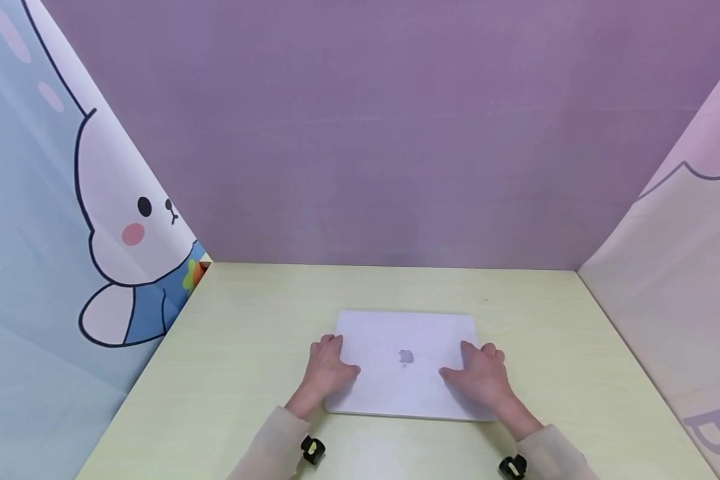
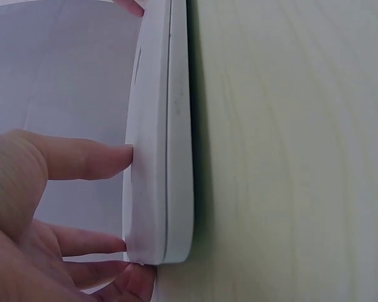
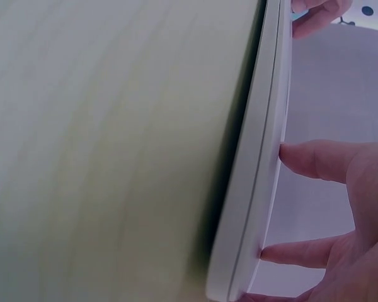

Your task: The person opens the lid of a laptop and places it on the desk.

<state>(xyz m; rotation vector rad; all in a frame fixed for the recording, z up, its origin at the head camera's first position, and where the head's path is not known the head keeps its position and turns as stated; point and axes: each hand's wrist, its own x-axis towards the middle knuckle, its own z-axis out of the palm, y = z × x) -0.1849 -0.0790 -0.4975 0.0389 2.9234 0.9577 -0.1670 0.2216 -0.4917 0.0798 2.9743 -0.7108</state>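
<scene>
A silver laptop point(image 1: 403, 392) lies closed on the pale wooden table, its lid with an apple logo facing up. My left hand point(image 1: 326, 368) holds its left side, the thumb resting on the lid. On the opposite side my right hand point(image 1: 481, 377) holds it the same way, thumb pointing inward. In the left wrist view, a fingertip touches the lid of the laptop point(image 2: 152, 182) and other fingers curl at its corner. The right wrist view shows the thumb and a finger on the lid, with lower fingertips partly hidden at the laptop's point(image 3: 255, 170) edge.
The table point(image 1: 240, 320) runs back to a purple panel point(image 1: 390, 147). A blue cloth with a rabbit print point(image 1: 132, 253) hangs along the left, and a pale printed cloth point(image 1: 666, 287) along the right. Small black devices point(image 1: 313, 450) sit at both wrists.
</scene>
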